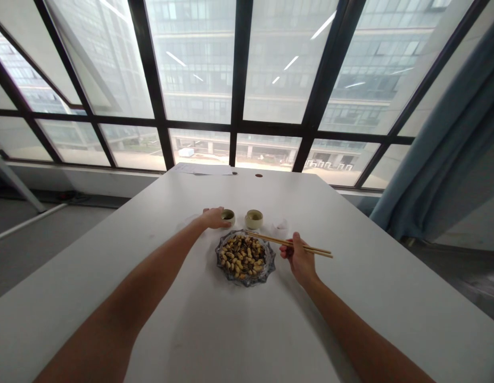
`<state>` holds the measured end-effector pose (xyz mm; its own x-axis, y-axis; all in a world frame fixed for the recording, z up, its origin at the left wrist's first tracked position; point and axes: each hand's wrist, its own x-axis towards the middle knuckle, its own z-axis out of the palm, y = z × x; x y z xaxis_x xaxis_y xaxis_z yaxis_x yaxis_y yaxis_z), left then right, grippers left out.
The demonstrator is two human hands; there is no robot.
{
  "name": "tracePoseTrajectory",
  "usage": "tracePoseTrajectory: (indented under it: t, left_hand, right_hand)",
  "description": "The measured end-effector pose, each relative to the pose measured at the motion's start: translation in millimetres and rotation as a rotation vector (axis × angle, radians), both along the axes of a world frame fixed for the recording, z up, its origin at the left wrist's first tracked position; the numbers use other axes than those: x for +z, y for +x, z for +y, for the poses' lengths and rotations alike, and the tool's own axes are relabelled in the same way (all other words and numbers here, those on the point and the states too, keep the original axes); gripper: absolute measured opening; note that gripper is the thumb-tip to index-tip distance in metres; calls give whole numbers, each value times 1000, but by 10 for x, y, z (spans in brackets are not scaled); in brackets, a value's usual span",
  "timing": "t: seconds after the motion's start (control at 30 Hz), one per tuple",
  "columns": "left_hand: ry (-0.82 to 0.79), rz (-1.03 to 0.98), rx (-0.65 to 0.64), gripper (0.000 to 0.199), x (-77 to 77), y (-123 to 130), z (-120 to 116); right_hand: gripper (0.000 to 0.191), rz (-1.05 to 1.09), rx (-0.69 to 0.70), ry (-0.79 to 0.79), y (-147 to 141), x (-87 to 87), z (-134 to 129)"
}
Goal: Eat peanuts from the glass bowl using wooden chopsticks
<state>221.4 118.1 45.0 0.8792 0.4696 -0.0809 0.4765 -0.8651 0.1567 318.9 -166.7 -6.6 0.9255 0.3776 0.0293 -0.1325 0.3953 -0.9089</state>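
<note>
My left hand (216,218) is closed around the left side of a small greenish cup (230,217) behind the bowl. A second cup (254,219), pale green and upright, stands just right of it. In my right hand (299,259) is a pair of wooden chopsticks (287,242), their tips pointing left over the back rim of a scalloped glass bowl (270,268). Peanuts in their shells (243,258) fill the bowl, mixed with dark seeds. The chopstick tips lie close together, and I see nothing between them.
A crumpled white tissue or small clear item (279,227) lies right of the cups. Papers (203,169) rest at the far edge of the white table (215,335), near a reddish-brown disc (258,175). Windows (199,64) rise behind, with a blue curtain (442,138) at the right.
</note>
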Motion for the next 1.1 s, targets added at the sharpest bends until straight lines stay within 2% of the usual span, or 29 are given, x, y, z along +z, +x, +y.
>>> tracePoseTrajectory:
  t: [0.17,0.27,0.47,0.67,0.83,0.93,1.0,1.1]
  left_hand:
    - [98,-189,-178,74,-72,-43,28]
    - [132,-264,-220,72,-129,-103,-7]
    - [126,-255,-123,70,-133,-138,-57]
    - [21,-92,56,74,-35,-40,40]
    - [-31,101,105,86,78,109,99]
    - [0,8,28,89,107,277,-11]
    - [23,-92,-87,83,95,415,-141]
    - [11,-96,-233,81,49,614,-342]
  right_hand:
    - [59,0,1,0,0,3,4]
    - [59,-14,-1,7,5,-2,7]
    - [58,-15,-22,7,18,-10,13]
    - [57,-36,-45,25,72,4,-11]
    - [54,-68,-101,42,210,27,-59]
    - [55,-85,-132,52,286,48,-77]
    - [55,-98,-145,60,323,61,-88]
    - [55,-117,-161,62,368,76,-106]
